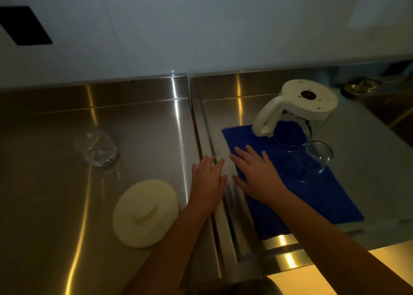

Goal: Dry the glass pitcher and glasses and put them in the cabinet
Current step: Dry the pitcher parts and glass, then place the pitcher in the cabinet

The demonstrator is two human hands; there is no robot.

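A glass pitcher [297, 116] with a white base and handle stands upside down at the far end of a blue cloth [312, 196] on the right steel counter. A clear glass [317, 158] stands on the cloth just in front of it. Another clear glass [96, 148] sits on the left counter. My left hand [206, 181] lies flat, fingers apart, on the seam between the two counters. My right hand [257, 174] rests flat on the cloth's left edge. Neither hand holds anything.
A white round lid [145, 213] lies on the left counter [55, 205] near its front. White wall panels rise behind the counters, with a black rectangle [24, 24] at the upper left. A metal bowl-like object [362, 86] sits far right.
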